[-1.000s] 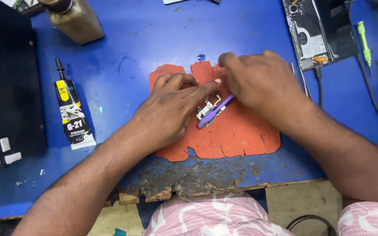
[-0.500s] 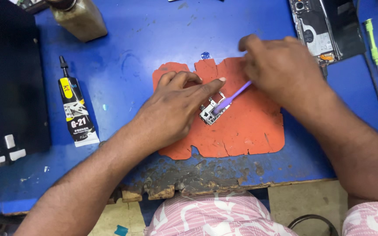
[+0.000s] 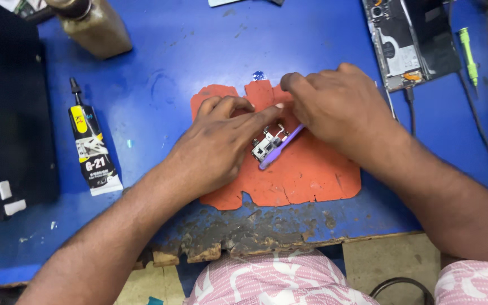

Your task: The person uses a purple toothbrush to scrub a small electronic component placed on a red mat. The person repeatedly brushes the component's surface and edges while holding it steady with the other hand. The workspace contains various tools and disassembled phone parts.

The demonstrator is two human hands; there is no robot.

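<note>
Small silver-grey metal part (image 3: 266, 146), w/ tiny black bits, sits mid-frame on a ragged orange mat (image 3: 312, 175) on the blue tabletop (image 3: 199, 45). Left hand (image 3: 221, 144) lies flat, palm down, forefinger stretched onto the part's top edge. Right hand (image 3: 337, 104), fingers curled, grips a thin purple tool (image 3: 280, 148), its tip just below the part. Glue tube (image 3: 91, 147) at left.

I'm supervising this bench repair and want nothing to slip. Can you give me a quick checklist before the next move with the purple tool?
1. Small metal part lies on the orange mat: ok.
2. Left hand pins the part with a fingertip: ok.
3. Right hand grips the purple tool: ok.
4. Tool tip placed correctly: cannot tell.
5. Glue tube lies clear of the mat: ok.
</note>
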